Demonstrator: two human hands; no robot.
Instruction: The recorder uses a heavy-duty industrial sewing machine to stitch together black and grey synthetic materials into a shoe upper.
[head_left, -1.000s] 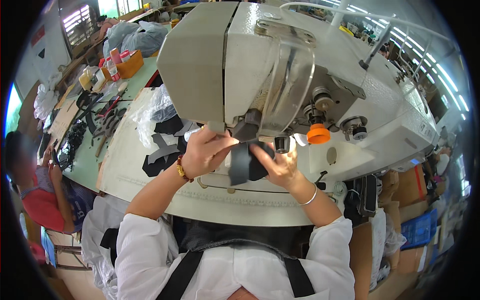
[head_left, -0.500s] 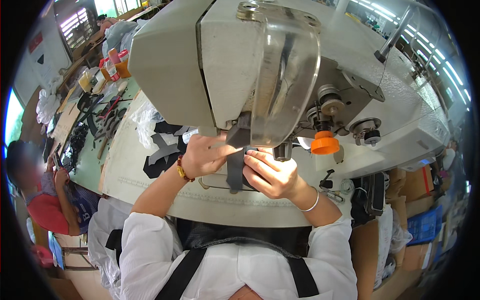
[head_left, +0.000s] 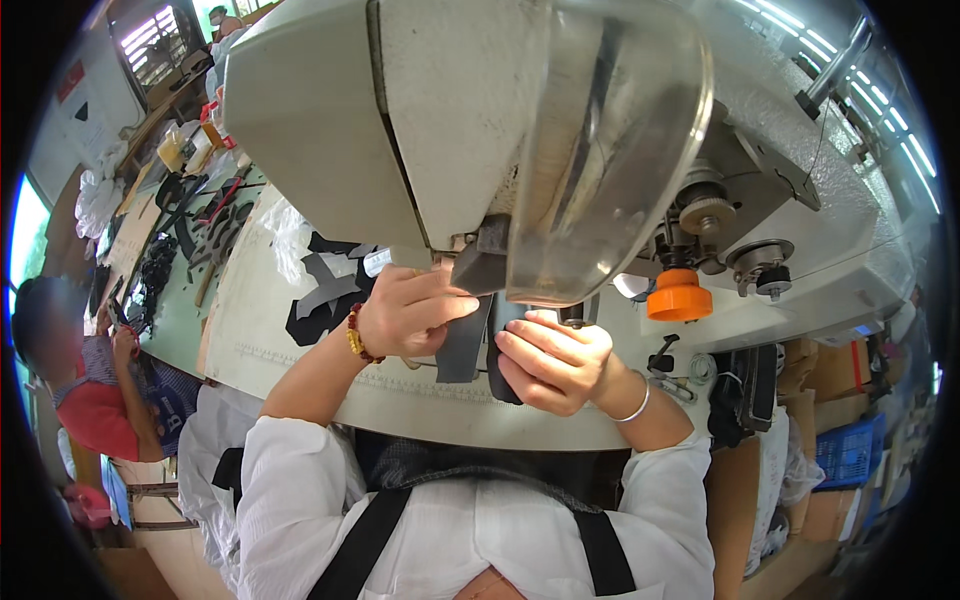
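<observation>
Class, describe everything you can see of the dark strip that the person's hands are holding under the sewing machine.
The dark strip is a flat, narrow piece of grey-black material, perhaps leather or synthetic; beside it a darker, curved piece hangs down. Both run roughly upright, their tops hidden under the machine head's clear guard. The left hand pinches the strip from the left; the right hand grips the darker piece. They hang over the cream table edge.

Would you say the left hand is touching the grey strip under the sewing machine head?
Touching. The head view shows the left hand with its fingers lying across the top of the grey strip, no gap between them.
</observation>
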